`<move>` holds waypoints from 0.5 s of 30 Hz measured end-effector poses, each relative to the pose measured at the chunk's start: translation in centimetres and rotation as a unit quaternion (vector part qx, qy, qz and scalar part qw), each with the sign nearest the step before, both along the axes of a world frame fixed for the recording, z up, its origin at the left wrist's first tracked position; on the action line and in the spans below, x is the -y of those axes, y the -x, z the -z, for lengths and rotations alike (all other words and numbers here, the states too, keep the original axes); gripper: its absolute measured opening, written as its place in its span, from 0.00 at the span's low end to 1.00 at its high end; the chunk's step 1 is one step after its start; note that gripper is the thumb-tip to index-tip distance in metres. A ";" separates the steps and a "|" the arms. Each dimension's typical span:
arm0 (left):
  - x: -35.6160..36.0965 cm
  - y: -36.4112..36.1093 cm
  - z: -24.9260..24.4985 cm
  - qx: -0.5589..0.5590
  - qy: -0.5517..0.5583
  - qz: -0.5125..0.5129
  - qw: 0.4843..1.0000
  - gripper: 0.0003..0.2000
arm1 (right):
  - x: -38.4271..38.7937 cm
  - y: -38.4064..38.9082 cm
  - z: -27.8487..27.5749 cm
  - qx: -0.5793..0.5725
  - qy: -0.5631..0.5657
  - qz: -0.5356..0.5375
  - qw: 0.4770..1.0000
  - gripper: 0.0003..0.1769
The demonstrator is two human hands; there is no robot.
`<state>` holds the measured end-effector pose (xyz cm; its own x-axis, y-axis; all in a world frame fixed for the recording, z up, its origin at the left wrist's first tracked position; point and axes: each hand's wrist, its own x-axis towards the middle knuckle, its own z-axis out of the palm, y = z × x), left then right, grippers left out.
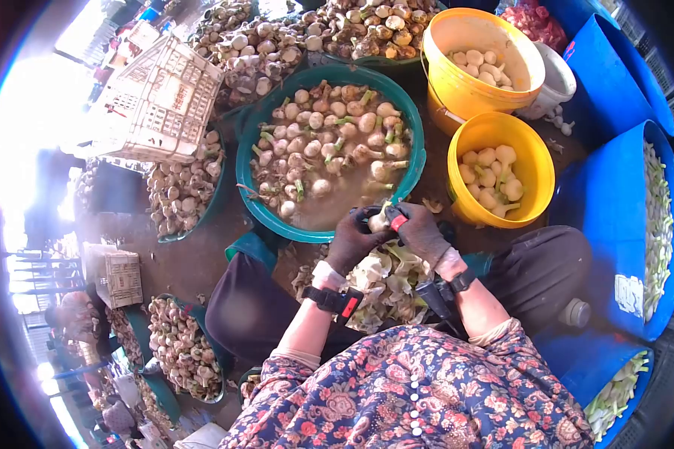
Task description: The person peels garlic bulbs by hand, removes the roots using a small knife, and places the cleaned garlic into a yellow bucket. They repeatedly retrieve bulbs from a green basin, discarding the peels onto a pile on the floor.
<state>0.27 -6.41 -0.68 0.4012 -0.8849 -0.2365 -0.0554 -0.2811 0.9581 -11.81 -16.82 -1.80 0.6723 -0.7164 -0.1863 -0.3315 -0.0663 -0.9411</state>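
My left hand point(356, 238), in a dark glove, holds a pale garlic bulb point(380, 221) just beyond the near rim of the green tub point(245, 191). My right hand point(419, 233), also gloved, has its fingers closed at the same bulb, with something red point(398, 222) at its fingertips. Many bulbs with short green stems float in the tub's muddy water point(344, 206). Below my hands lies a heap of pale peelings point(388, 278). To the right of my hands stands a yellow bucket point(543, 196) holding peeled bulbs point(490, 179).
A larger yellow bucket point(445, 101) with bulbs stands behind. Blue barrels point(603, 202) line the right side, some with green stems. Unpeeled bulbs point(183, 348) fill tubs at left and back. White crates point(157, 97) stand left. A person point(79, 318) is at far left.
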 end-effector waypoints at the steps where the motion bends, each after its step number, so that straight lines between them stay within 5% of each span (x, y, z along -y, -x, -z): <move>1: -0.3 -0.1 0.3 -0.048 0.016 -0.016 0.999 0.23 | 0.0 0.5 0.4 0.024 -0.079 0.006 0.997 0.18; 3: -0.5 0.3 -0.9 -0.061 0.035 -0.024 0.997 0.23 | -0.5 0.8 -0.7 0.053 -0.255 0.025 0.965 0.19; 6: -0.6 1.8 -1.9 -0.098 0.078 -0.027 0.992 0.22 | -2.2 1.9 -4.0 0.141 -0.516 0.047 0.844 0.23; 7: -1.0 2.0 -2.7 -0.008 0.028 0.009 1.000 0.23 | -2.4 2.1 -3.7 0.134 -0.478 0.031 0.868 0.23; 9: -1.2 1.8 -1.5 0.223 0.098 -0.042 0.969 0.25 | -2.2 2.5 -1.4 0.109 -0.397 0.006 0.911 0.22; 11: -2.1 1.6 -2.5 0.234 0.102 0.006 0.967 0.23 | -1.8 2.4 -0.4 0.066 -0.311 -0.008 0.948 0.21; 13: -2.7 1.3 -2.5 0.219 0.083 0.038 0.972 0.20 | -1.1 2.8 -1.9 -0.057 -0.392 -0.005 0.918 0.20; 15: -3.0 1.2 -1.9 0.171 0.038 0.060 0.983 0.17 | -1.3 2.8 -1.9 -0.069 -0.308 -0.057 0.947 0.21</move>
<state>-0.95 -3.37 1.25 0.3380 -0.9404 -0.0372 -0.4069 -0.1817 0.8952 -14.65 -15.54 0.12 0.6771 -0.3671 -0.6378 -0.4788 0.4383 -0.7607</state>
